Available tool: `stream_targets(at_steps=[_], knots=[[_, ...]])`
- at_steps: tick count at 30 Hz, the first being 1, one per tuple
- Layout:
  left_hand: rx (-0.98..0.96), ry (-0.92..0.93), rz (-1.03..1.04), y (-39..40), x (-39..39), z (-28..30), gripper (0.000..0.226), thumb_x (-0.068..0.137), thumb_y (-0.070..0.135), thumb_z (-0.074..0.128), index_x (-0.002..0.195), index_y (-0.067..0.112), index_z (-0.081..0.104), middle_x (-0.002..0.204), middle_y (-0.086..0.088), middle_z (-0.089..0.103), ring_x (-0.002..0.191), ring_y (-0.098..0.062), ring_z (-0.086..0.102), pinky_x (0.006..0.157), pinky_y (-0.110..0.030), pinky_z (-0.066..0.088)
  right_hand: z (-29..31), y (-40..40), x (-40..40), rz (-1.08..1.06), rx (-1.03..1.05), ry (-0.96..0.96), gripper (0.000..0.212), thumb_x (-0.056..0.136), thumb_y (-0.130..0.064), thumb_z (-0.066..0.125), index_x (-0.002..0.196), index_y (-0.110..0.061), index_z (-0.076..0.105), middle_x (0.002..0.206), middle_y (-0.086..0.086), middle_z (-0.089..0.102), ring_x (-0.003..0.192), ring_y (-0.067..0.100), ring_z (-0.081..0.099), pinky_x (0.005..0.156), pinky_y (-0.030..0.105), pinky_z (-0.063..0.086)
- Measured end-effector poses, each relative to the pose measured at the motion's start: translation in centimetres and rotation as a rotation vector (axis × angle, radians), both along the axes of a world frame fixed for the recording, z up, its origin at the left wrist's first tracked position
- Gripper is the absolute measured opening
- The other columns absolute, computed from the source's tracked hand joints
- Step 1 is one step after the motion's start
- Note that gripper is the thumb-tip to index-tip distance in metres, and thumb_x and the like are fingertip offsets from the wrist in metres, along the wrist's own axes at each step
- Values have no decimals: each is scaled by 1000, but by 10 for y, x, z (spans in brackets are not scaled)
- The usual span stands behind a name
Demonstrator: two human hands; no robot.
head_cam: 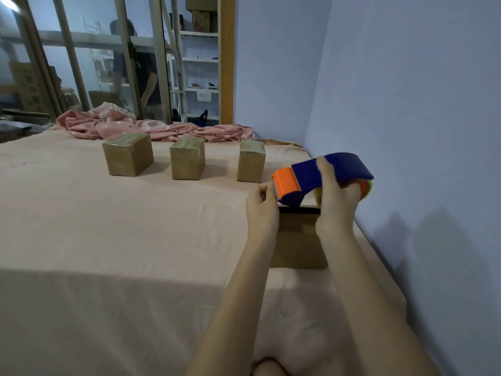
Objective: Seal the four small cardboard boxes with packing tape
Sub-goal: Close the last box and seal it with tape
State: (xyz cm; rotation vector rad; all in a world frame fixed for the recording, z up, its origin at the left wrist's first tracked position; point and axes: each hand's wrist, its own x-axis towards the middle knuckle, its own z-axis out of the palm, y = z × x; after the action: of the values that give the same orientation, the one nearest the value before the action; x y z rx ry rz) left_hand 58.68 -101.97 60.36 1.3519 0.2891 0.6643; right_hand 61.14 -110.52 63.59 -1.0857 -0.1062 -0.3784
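The box I'm working on [298,240] sits on the bed right under my forearms, near the wall side, and most of its top is hidden behind my hands. I can see a dark line along its far edge, which may be an open flap seam, though I can't be sure. By my reading this is the 4th and last box, not yet taped.

My right hand [334,191] is wrapped around the blue tape dispenser [325,175], thumb over the top and fingers curled underneath by the roll, holding it just above the box's far edge. My left hand [261,204] is at the orange cutter end [286,184], fingertips pinched together at the blade, as if catching the loose tape end; the tape itself is too clear to make out.

So I judge the step to be starting the strip. Next I need to draw out some tape, press the end onto the far side of the box, then pull the dispenser toward me along the seam.

Farther up the bed [108,240] stand 3 boxes in a row, left [127,154], middle [187,161] and right [251,161], well apart from each other, each with shiny tape on top. Behind them lies a crumpled pink blanket [151,126].
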Motion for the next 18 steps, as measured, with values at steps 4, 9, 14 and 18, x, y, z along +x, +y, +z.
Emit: stream_targets(at_steps=[4, 9, 14, 18], knots=[[-108, -10, -5, 4, -1, -1, 23, 99, 22, 45, 77, 18, 50, 68, 5, 55, 59, -5, 47, 55, -18, 39, -6, 12, 2, -75, -131, -41, 43, 83, -26, 69, 117, -19, 44, 99, -6, 62, 85, 10, 64, 57, 11, 48], [-18, 89, -43, 12, -1, -2, 24, 98, 19, 46, 74, 19, 48, 62, 5, 55, 49, -2, 48, 41, -12, 38, -19, 16, 10, -164, -58, 78, 48, 86, -25, 63, 126, -11, 42, 110, 5, 61, 90, 15, 62, 53, 7, 46], [223, 208, -15, 28, 7, -5, 23, 97, 15, 44, 75, 11, 51, 67, -2, 54, 57, -11, 45, 51, -22, 37, -21, 16, 17, -172, -201, 94, 38, 85, -29, 64, 116, -14, 46, 98, -2, 62, 80, 9, 60, 47, 2, 39], [286, 241, 34, 28, 11, -18, 30, 99, 19, 43, 70, 13, 51, 66, -3, 54, 61, -15, 49, 60, -32, 43, -23, 18, 21, -166, -331, 98, 26, 83, -30, 66, 101, -23, 47, 79, -13, 58, 68, 5, 58, 50, 8, 36]])
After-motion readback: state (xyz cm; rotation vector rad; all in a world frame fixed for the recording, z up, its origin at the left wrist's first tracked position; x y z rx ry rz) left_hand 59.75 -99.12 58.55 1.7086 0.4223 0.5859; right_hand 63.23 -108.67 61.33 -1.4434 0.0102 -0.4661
